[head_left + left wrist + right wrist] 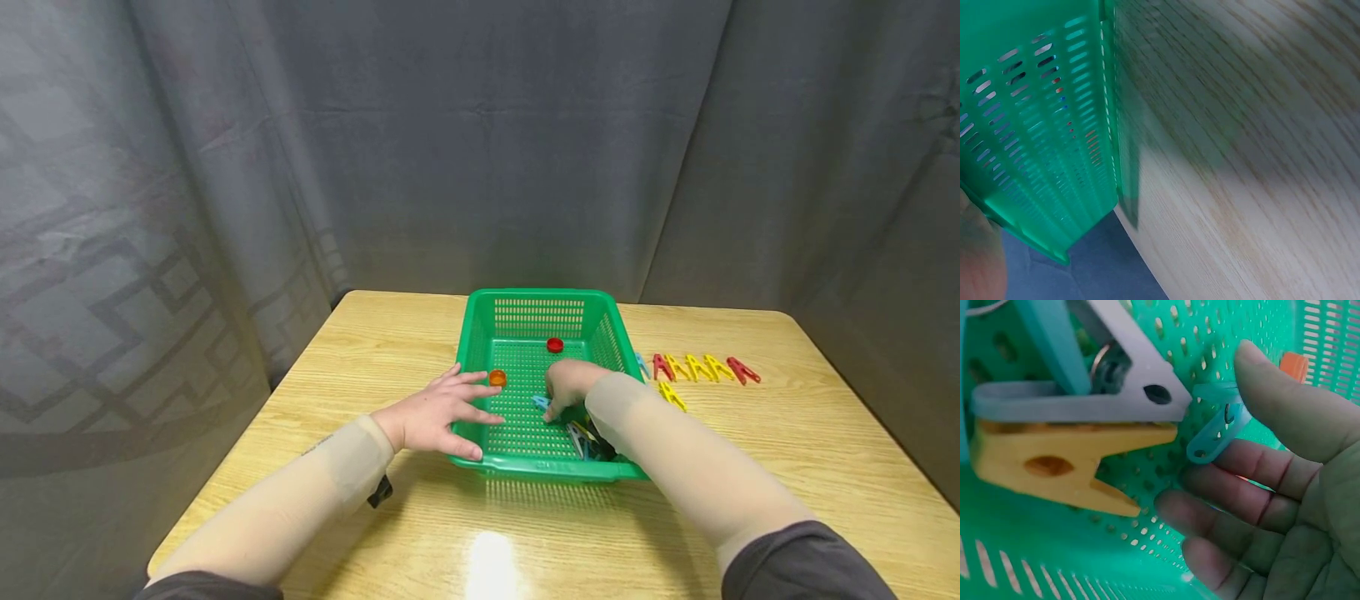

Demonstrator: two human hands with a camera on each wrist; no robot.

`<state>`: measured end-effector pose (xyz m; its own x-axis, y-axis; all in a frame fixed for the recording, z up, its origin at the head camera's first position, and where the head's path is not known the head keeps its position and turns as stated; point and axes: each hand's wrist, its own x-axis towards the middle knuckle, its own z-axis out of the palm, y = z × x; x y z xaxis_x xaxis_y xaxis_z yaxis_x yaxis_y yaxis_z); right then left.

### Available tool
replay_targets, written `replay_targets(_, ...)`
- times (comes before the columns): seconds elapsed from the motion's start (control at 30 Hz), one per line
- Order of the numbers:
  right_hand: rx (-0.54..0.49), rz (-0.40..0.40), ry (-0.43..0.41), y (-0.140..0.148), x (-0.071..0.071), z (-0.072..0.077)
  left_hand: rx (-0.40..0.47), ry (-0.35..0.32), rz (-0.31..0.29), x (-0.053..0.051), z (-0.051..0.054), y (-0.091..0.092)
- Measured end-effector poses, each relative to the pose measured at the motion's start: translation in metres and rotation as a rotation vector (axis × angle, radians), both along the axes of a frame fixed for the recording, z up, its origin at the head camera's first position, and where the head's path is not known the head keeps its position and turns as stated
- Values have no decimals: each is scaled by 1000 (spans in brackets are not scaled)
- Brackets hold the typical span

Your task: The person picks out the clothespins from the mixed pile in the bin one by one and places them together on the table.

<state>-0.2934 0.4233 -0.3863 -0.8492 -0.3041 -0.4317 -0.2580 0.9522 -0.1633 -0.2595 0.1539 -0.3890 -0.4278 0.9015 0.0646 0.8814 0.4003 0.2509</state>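
Note:
A green plastic basket [536,468] stands on the table. My left hand [442,414] rests spread over its left rim, fingers straight; the left wrist view shows only a blurred edge of that hand [979,256]. Inside the basket reaches my right hand [573,385]. Its thumb and loosely bent fingers lie apart on either side of a light blue clothespin [1219,428], with no clear pinch visible. Nearer the wrist camera are a grey clothespin [1141,375] and a yellow clothespin [1022,447]. The right forearm partly covers the clothespin pile [581,440] in the head view.
An orange cap [497,378] and a red cap [555,344] lie on the basket floor. Right of the basket, on the wooden table [810,433], lie a row of red and yellow clothespins [693,367], a partly hidden blue one [642,365] and another yellow one [672,396]. Grey curtains hang behind.

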Motion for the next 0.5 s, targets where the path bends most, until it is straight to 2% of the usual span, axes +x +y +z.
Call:
replay_targets(0.3,26,25,17,-2,3,-4,9,-14,0,0,0,0)
replay_targets(0.5,23,29,0,-2,3,-3,6,-10,-3,-1,0,0)
